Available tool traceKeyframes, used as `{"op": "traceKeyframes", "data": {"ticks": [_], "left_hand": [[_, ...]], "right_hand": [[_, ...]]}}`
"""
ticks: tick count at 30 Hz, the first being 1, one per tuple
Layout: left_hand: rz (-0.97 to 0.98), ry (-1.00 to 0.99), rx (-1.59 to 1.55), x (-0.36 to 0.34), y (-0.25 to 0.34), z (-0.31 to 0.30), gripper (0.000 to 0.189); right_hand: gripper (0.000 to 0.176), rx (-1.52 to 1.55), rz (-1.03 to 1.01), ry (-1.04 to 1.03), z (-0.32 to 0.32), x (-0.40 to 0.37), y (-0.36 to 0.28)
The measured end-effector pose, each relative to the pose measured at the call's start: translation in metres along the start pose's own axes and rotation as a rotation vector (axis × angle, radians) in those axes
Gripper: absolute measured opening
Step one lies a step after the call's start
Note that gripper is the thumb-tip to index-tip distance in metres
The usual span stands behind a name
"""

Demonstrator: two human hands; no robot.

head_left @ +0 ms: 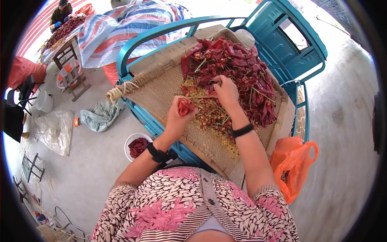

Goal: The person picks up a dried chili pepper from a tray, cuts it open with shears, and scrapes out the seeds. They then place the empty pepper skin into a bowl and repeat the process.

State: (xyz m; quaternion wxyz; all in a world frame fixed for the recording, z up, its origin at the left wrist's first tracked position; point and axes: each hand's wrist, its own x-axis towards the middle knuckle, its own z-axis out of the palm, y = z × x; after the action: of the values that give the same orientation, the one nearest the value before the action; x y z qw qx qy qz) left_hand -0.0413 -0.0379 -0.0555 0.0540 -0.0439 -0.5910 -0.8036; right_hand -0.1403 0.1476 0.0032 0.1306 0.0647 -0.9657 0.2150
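My left hand [177,115] is closed around a dried red chili pepper [186,107], whose open, torn-looking end faces up. My right hand [227,92] hovers over the pile with its fingertips pinched together; what they hold, if anything, is too small to make out. Between the two hands runs a pale stem [203,97]. Just beyond them lies a large heap of dried red chilies [242,66]. Loose seeds, stems and chili scraps [213,119] spread beneath my hands on a woven mat [161,86].
The mat rests on a teal cart [145,121] with raised rails. A white bucket [138,147] with chili pieces stands on the floor at left. An orange plastic bag [292,161] hangs at right. Another person [60,16] sits by more chilies at far left, near a striped tarp [117,34].
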Motion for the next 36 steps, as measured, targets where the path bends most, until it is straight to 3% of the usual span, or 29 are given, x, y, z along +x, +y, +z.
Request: {"op": "traceKeyframes", "data": {"ticks": [2,6,11,14,15,17,19,23,26,30,33,36], "left_hand": [[-0.024,-0.018,0.016,-0.001,0.002,0.0,0.031],[-0.003,-0.035,0.118,-0.001,-0.003,-0.004,0.03],[0.033,-0.029,0.184,-0.003,0.002,-0.004,0.029],[-0.008,-0.024,0.138,-0.003,0.008,-0.003,0.028],[-0.02,-0.034,0.035,-0.003,0.008,-0.003,0.029],[-0.046,-0.055,-0.169,-0.002,0.007,-0.001,0.031],[-0.016,-0.063,-0.14,-0.003,0.016,-0.001,0.035],[-0.042,-0.1,-0.307,-0.005,0.025,0.004,0.041],[0.041,-0.202,-0.253,-0.008,0.03,0.003,0.039],[0.102,-0.164,-0.171,-0.013,0.034,0.001,0.036],[0.147,-0.145,-0.125,-0.011,0.035,-0.003,0.032],[0.125,-0.127,-0.058,-0.008,0.035,-0.008,0.029]], "right_hand": [[0.025,-0.249,-0.072,0.064,0.018,0.008,-0.019],[0.024,-0.402,-0.038,-0.052,0.045,0.022,-0.024],[0.028,-0.275,-0.06,-0.013,0.005,0.001,-0.043],[0.027,0.331,0.064,-0.1,-0.009,-0.011,-0.031],[0.025,0.611,0.231,-0.181,-0.032,-0.025,-0.053],[0.023,0.874,0.341,-0.192,-0.039,-0.047,-0.059],[0.02,1.159,0.409,-0.192,-0.036,-0.068,-0.064],[0.017,1.382,0.502,-0.253,-0.028,-0.093,-0.071],[0.014,1.541,0.574,-0.283,-0.019,-0.103,-0.073],[0.011,1.503,0.54,-0.296,-0.012,-0.108,-0.074],[0.01,1.132,0.502,-0.282,-0.015,-0.106,-0.078],[0.012,0.952,0.384,-0.159,-0.023,-0.094,-0.077]]}}
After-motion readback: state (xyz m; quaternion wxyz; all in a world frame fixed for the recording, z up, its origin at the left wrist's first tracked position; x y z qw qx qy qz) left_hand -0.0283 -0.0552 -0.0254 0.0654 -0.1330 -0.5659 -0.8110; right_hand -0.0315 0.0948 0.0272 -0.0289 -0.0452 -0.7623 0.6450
